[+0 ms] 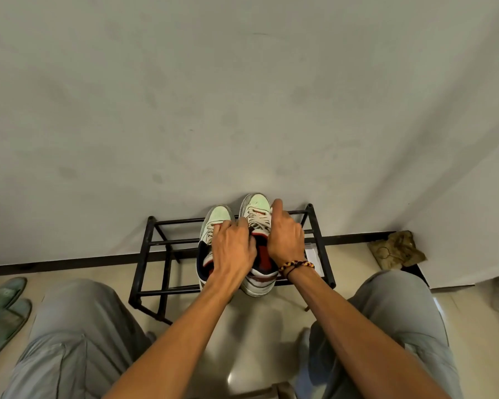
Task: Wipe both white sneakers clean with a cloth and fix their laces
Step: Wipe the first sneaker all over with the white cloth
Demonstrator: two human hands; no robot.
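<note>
Tiled floor, grey wall. Frame centre: left hand and right hand curled over two white sneakers on black rack. Likely light, soft uppers; grip at collars. Cloth far right.

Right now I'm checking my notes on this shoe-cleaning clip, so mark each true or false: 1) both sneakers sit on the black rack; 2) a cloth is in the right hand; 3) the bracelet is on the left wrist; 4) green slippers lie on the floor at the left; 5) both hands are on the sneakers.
1) True: the two sneakers sit side by side on the black rack.
2) False: the right hand holds no visible cloth; a crumpled cloth lies on the floor at the right.
3) False: the bracelet is on the right wrist.
4) True: green slippers.
5) True: the left hand is there too.
</note>
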